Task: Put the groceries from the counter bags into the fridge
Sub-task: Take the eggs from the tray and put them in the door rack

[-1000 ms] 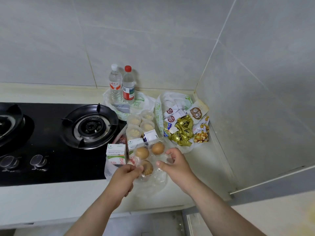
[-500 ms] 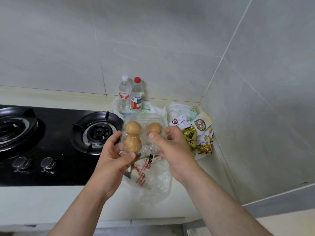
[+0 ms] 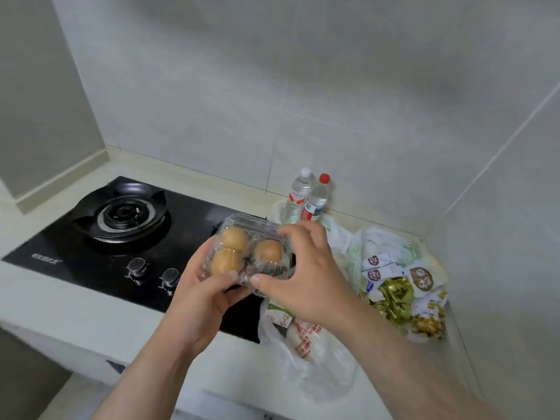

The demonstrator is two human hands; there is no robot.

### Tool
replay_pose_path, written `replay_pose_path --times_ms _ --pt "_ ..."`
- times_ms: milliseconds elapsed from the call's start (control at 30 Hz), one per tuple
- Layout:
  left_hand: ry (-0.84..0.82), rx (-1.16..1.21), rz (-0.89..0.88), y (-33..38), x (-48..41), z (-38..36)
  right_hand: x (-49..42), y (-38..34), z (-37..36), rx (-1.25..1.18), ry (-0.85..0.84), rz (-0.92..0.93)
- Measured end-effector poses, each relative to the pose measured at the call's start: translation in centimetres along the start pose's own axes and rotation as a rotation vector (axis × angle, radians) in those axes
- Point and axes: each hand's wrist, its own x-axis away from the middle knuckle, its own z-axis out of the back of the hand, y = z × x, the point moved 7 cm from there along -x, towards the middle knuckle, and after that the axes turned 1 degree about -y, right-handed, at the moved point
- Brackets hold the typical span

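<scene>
A clear plastic egg carton [image 3: 253,237] with three brown eggs is held up above the stove's right side. My left hand [image 3: 200,295] grips its near left corner from below. My right hand [image 3: 306,268] holds its right side, thumb at the front edge. Below them on the counter lies a clear plastic bag [image 3: 306,356] with a milk carton [image 3: 280,315] showing. To the right, a white bag [image 3: 391,247] holds snack packets and gold-wrapped sweets [image 3: 394,298]. Two water bottles [image 3: 306,198] stand against the wall. The fridge is out of view.
A black gas stove [image 3: 127,234] with one visible burner and two knobs fills the counter's left. Tiled walls close the back and right corner. The counter's front edge runs below my arms.
Both hands lifted the egg carton off the counter bag and carried it up and left over the stove. The view has swung to the left.
</scene>
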Motion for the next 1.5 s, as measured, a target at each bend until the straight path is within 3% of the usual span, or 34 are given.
replay_pose_path --times_ms 133,267,400,633,1033,1233,1400,1500 --pt "0.035 -0.06 -0.037 2.0 1.3 1.9 -2.1 -5.2 -1.3 0.345 -0.205 0.294" --pt "0.126 -0.063 -0.08 3.5 2.7 3.3 -3.0 -9.6 -3.7 0.577 -0.267 0.525" --pt "0.188 -0.045 -0.118 5.1 3.8 4.1 -3.4 -12.5 -5.5 0.676 -0.298 0.658" --pt "0.297 -0.028 -0.171 7.2 5.4 5.3 -3.7 -14.5 -6.8 0.634 -0.262 0.791" --pt "0.289 -0.066 -0.191 9.0 5.2 4.3 -3.9 -16.1 -6.5 0.633 -0.225 0.834" --pt "0.261 0.029 -0.176 8.1 5.0 4.4 -4.6 -16.3 -5.5 0.628 -0.256 0.799" --pt "0.321 0.218 -0.144 7.4 4.9 6.4 -6.7 -16.0 -3.3 0.395 -0.215 0.712" --pt "0.305 0.299 -0.127 7.7 5.2 7.1 -8.3 -15.4 -1.9 0.248 -0.094 0.695"
